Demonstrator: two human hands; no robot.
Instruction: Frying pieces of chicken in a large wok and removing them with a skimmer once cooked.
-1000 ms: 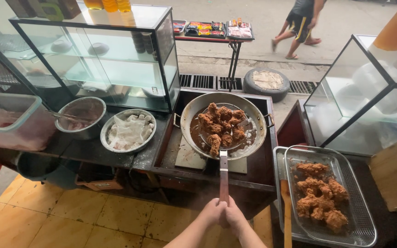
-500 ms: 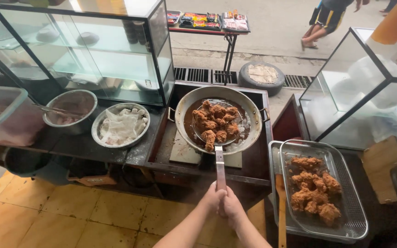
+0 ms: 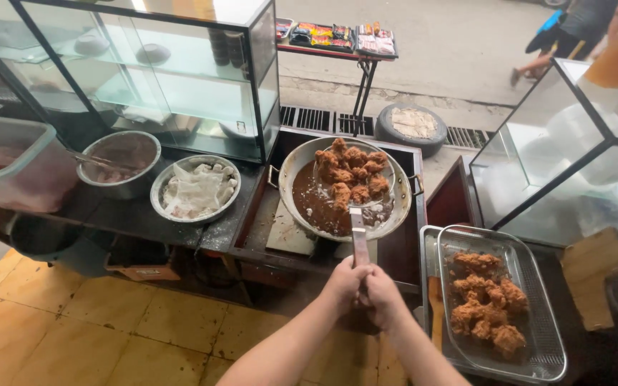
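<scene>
Glass formed the biggest thing in view, a display case (image 3: 159,78) with black edges standing far ahead and to the left of the grip, with bowls on its shelves. A second glass case (image 3: 574,157) stood ahead and to the right. Below them ran the dark counter (image 3: 144,221), which carried everything else. Directly ahead of the grip sat the wok (image 3: 302,179), round and grey, with dark oil in its bottom. To the right of the grip, close by, lay a wire tray (image 3: 538,336) with a heap of fried chicken pieces (image 3: 488,307) in it. Far to the left stood a clear plastic tub (image 3: 16,164), then a metal bowl (image 3: 119,161) with a utensil in it, then a wider metal bowl (image 3: 194,189) lined with white paper.

Over the wok hung a round wire skimmer (image 3: 355,175), raised above the oil and loaded with browned chicken (image 3: 352,179). Its long flat handle (image 3: 359,239) ran straight back to the grip. Both hands were clenched on the handle's end, side by side and touching: the left hand (image 3: 345,282) on the left, the right hand (image 3: 384,297) just beside it and slightly nearer the body. A wooden spatula (image 3: 435,311) lay just right of the grip, along the tray's left edge.
</scene>
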